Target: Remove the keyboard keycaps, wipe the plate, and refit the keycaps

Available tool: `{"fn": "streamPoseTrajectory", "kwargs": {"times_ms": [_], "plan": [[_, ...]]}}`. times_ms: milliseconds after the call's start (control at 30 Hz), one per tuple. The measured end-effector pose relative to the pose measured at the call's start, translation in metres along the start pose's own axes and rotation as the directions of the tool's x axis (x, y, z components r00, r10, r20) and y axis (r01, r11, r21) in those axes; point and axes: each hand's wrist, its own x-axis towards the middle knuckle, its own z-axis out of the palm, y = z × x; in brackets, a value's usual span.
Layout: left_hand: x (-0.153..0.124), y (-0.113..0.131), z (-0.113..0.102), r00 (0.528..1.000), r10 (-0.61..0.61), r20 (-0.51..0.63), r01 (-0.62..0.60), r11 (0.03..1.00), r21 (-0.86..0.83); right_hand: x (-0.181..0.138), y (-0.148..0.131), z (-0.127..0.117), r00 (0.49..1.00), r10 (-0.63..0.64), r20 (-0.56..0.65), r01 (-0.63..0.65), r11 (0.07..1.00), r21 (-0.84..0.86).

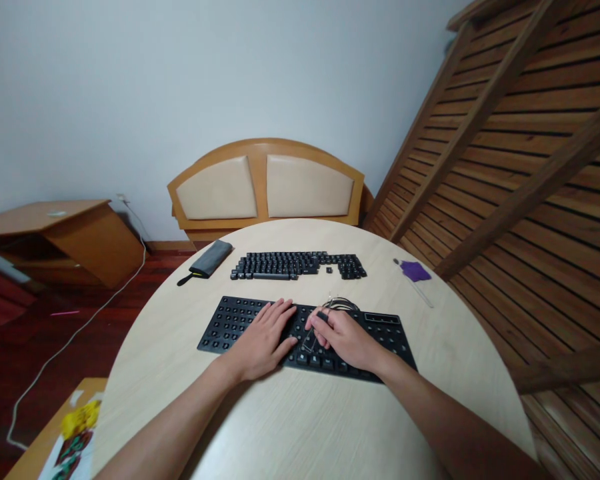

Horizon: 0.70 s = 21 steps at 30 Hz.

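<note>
Right grip [347, 337] is clenched around a wire puller [323, 316], its loop at the front keys; left grip [261, 339] lies spread on the keyboard [230, 321], grasping nothing. Keyboard rests on the counter [290, 433]; loose caps [275, 263] lie in rows beyond, pouch [213, 259] to their left.

Left hand [264, 338] lies flat, right hand [347, 339] curled.

Home bedroom, cushioned headboard [261, 187], wooden cabinet [90, 233], reddish floor [75, 323].
</note>
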Motion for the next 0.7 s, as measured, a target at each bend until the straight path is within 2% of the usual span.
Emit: {"fn": "streamPoseTrajectory", "kwargs": {"times_ms": [267,533,700], "plan": [[-0.005,0.011,-0.018,0.992,0.130,-0.002,-0.129,0.988,-0.080,0.000,0.003,0.002,0.997,-0.007,0.076,0.010,0.999,-0.046],[-0.001,0.016,-0.006,0.981,0.195,0.014,-0.191,0.971,-0.146,0.000,-0.002,-0.002,0.993,-0.016,0.118,0.025,0.997,-0.079],[-0.001,0.016,-0.002,0.980,0.199,-0.012,-0.198,0.966,-0.169,-0.001,-0.003,-0.003,0.984,-0.084,0.154,0.110,0.979,-0.170]]}}
